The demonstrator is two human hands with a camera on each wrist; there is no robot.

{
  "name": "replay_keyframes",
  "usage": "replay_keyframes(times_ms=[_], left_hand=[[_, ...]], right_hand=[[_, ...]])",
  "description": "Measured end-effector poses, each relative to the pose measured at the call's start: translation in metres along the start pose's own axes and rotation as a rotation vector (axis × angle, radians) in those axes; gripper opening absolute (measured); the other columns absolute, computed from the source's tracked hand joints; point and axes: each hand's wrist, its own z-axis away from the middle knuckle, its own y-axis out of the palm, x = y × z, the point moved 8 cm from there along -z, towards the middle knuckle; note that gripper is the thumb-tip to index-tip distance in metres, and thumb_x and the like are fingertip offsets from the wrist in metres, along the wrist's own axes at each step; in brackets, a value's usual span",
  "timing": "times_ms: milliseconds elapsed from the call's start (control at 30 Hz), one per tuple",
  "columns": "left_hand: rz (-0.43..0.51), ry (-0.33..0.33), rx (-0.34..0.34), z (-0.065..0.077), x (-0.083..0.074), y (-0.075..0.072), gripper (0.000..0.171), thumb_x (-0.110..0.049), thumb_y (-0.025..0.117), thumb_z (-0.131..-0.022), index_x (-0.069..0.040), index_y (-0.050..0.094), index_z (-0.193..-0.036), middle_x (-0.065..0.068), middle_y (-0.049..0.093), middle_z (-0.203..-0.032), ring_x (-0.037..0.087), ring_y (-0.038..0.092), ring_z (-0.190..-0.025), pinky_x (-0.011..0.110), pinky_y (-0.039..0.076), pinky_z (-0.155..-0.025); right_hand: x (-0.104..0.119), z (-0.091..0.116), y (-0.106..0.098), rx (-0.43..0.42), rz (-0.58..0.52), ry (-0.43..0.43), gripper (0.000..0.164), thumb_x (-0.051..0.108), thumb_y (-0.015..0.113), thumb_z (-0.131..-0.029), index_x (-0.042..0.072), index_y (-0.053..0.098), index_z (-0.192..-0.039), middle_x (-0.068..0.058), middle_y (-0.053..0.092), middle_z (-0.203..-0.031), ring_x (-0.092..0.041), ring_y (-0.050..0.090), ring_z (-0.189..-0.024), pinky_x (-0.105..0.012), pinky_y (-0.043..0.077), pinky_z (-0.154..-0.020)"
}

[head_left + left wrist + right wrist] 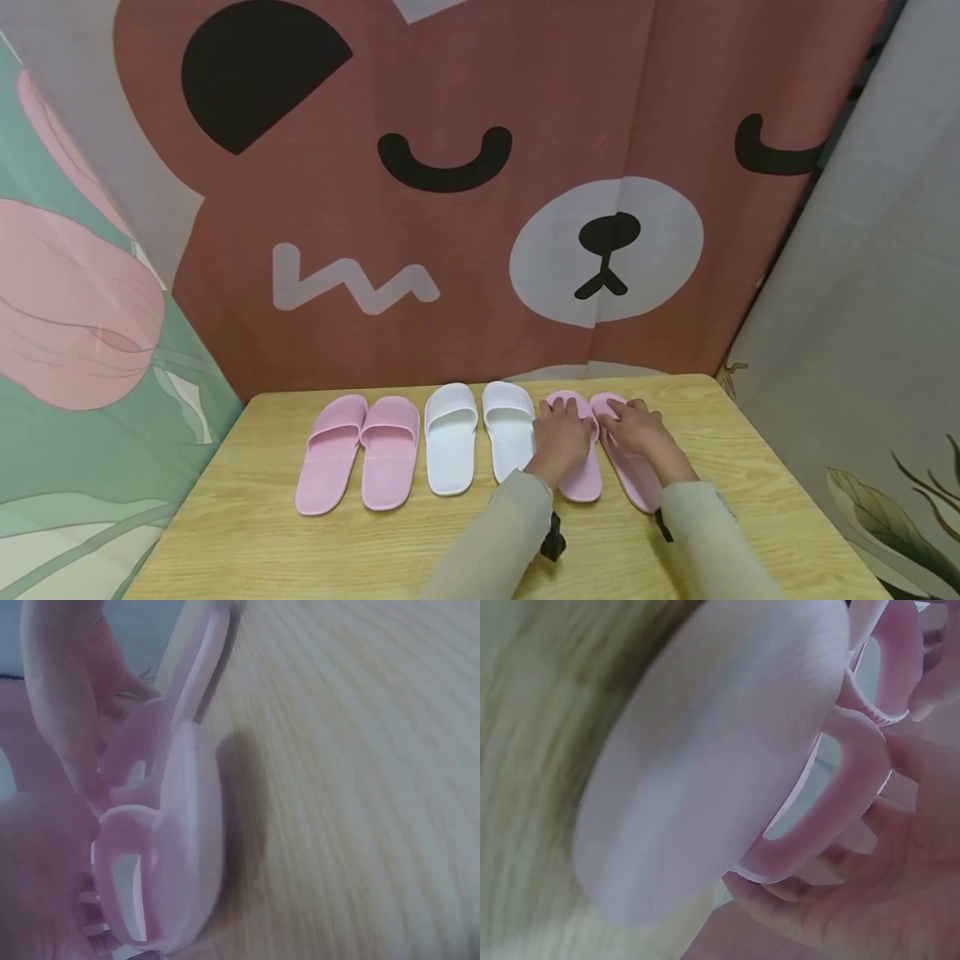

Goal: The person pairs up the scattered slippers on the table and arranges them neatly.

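Note:
At the right end of the row lies a pair of pink slippers, toes toward the bear-print curtain. My left hand (564, 437) grips the strap of the left slipper (585, 485) from above. The other one, the right slipper (636, 482), has its strap held by my right hand (639, 431), thumb on the inner side. In the left wrist view the left slipper's sole (199, 832) casts a shadow on the wood. The right wrist view shows fingers curled round the right slipper's strap (855, 791). Between the hands the two slippers' toe ends nearly meet.
A white slipper pair (451, 467) stands just left of my left hand. Farther left is another pink slipper pair (388, 483). All rest on a wooden table (300, 558). Behind its far edge hangs the printed curtain (465, 242), with a pale curtain (847, 333) on the right.

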Motion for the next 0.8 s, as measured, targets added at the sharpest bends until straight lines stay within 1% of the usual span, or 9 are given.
replay_keyframes(times_ms=[33,133,267,400,500,600,800], left_hand=[[0.006,0.001,0.004,0.0,0.0,-0.001,0.05,-0.05,0.038,-0.095,-0.015,0.05,-0.129,0.004,0.052,-0.12,0.026,0.042,-0.108,0.04,0.045,-0.076],[0.044,0.006,0.008,-0.001,0.0,-0.005,0.05,-0.049,0.04,-0.094,-0.013,0.053,-0.126,0.006,0.052,-0.119,0.026,0.043,-0.108,0.042,0.046,-0.075],[0.1,0.005,0.031,-0.002,0.0,-0.011,0.049,-0.048,0.043,-0.093,-0.01,0.056,-0.12,0.007,0.053,-0.117,0.027,0.043,-0.11,0.045,0.046,-0.077],[0.093,-0.002,0.054,-0.003,0.002,-0.013,0.052,-0.05,0.042,-0.093,-0.011,0.054,-0.125,0.006,0.052,-0.122,0.025,0.043,-0.112,0.044,0.045,-0.08],[0.081,0.005,0.056,-0.005,0.003,-0.014,0.053,-0.051,0.042,-0.093,-0.013,0.053,-0.127,0.005,0.051,-0.124,0.023,0.043,-0.113,0.043,0.044,-0.082],[0.085,0.01,0.061,-0.007,0.002,-0.017,0.052,-0.052,0.042,-0.092,-0.014,0.053,-0.127,0.005,0.051,-0.125,0.023,0.042,-0.114,0.042,0.044,-0.084],[0.08,0.006,0.085,-0.007,0.0,-0.02,0.054,-0.054,0.042,-0.092,-0.016,0.051,-0.129,0.004,0.049,-0.128,0.022,0.04,-0.117,0.043,0.042,-0.087]], right_hand=[[0.0,0.0,-0.001,-0.009,-0.008,0.006,0.059,0.044,0.037,-0.097,0.007,0.038,-0.142,-0.037,0.033,-0.135,-0.064,0.035,-0.11,-0.066,0.033,-0.088],[0.0,-0.001,-0.002,-0.025,-0.021,0.02,0.06,0.045,0.037,-0.096,0.007,0.037,-0.142,-0.036,0.033,-0.135,-0.063,0.036,-0.11,-0.067,0.035,-0.085],[0.0,-0.003,-0.003,-0.01,-0.037,0.047,0.063,0.049,0.037,-0.096,0.008,0.035,-0.143,-0.034,0.032,-0.135,-0.062,0.036,-0.111,-0.068,0.037,-0.081],[-0.002,-0.006,-0.004,0.01,-0.039,0.067,0.068,0.054,0.036,-0.095,0.007,0.033,-0.144,-0.033,0.032,-0.137,-0.06,0.035,-0.114,-0.069,0.035,-0.083],[-0.004,-0.007,-0.008,0.009,-0.036,0.069,0.07,0.055,0.037,-0.094,0.006,0.033,-0.144,-0.034,0.033,-0.136,-0.059,0.035,-0.115,-0.068,0.034,-0.085],[-0.005,-0.007,-0.012,0.006,-0.037,0.074,0.069,0.054,0.038,-0.094,0.006,0.034,-0.143,-0.033,0.034,-0.136,-0.059,0.036,-0.115,-0.068,0.033,-0.086],[-0.006,-0.007,-0.019,0.023,-0.05,0.102,0.069,0.054,0.04,-0.093,0.006,0.034,-0.143,-0.033,0.031,-0.137,-0.059,0.031,-0.119,-0.069,0.03,-0.09]])
